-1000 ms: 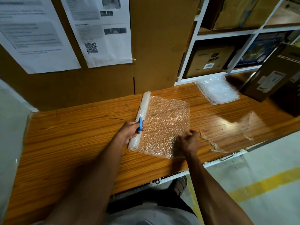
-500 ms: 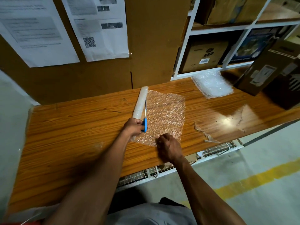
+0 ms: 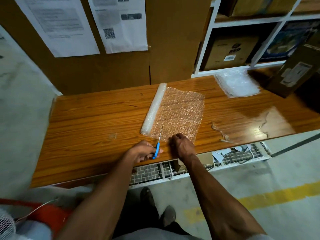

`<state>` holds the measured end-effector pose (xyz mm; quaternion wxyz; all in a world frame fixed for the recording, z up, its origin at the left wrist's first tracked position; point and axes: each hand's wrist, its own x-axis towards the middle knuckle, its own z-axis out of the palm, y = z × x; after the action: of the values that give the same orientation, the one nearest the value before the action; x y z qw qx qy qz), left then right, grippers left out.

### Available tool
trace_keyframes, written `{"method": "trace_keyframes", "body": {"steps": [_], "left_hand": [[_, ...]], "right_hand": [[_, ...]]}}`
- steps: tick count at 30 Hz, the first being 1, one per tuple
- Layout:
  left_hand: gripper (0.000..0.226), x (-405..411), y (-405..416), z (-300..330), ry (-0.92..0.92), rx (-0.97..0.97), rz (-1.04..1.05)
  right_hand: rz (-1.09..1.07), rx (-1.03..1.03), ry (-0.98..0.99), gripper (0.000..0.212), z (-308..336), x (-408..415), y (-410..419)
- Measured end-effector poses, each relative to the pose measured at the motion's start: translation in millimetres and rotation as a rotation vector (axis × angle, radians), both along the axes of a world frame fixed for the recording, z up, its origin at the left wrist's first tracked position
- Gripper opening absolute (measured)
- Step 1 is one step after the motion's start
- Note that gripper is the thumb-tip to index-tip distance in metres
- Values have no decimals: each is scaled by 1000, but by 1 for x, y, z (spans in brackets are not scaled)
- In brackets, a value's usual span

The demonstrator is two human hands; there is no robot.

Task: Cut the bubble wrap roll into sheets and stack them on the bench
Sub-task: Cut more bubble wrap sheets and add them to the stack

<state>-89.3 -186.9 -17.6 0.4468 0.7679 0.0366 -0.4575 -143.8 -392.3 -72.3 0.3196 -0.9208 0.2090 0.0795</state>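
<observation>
1. Left hand point(image 3: 142, 152) clenches the blue-handled scissors point(image 3: 158, 145); the blade tips lie on the unrolled sheet's point(image 3: 180, 113) near edge.
2. Right hand point(image 3: 181, 146) pinches that near edge; its fingertips are hidden.
3. Bubble wrap roll point(image 3: 154, 109) lies mid-bench point(image 3: 86, 122), touching the sheet's left side.
4. Cut stack point(image 3: 237, 84) rests far right, edges blurred.

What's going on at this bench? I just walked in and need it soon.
A person is cutting bubble wrap. The left hand holds scissors at the near edge of the unrolled sheet, beside the roll. The right hand pins the sheet's near edge. A stack of cut sheets lies at the bench's far right.
</observation>
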Motion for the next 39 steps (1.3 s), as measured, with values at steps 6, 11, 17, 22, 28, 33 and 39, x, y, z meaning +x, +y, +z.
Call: {"method": "trace_keyframes", "body": {"steps": [6,11,17,22,28,33,39], "left_hand": [[34,-2,25,-2,242,-44,-90],[38,7,36,4,378,-35,-95],[49,22,35,4,433,-12,-92],[57,30,42,4,531,-126,-136],[61,39,48,5,567,-153,-229],[57,41,43,4,518,-129,-178],[54,37,38,3,494,-131,-142]], "right_hand": [[-45,10,-1,44,14,1,6],[-55,15,63,36,12,3,4],[-112,82,34,48,21,-2,9],[-124,-9,12,62,23,1,10],[-142,-58,16,79,28,2,16],[-158,-1,-8,48,33,0,18],[130,-197,-63,44,14,0,25]]}}
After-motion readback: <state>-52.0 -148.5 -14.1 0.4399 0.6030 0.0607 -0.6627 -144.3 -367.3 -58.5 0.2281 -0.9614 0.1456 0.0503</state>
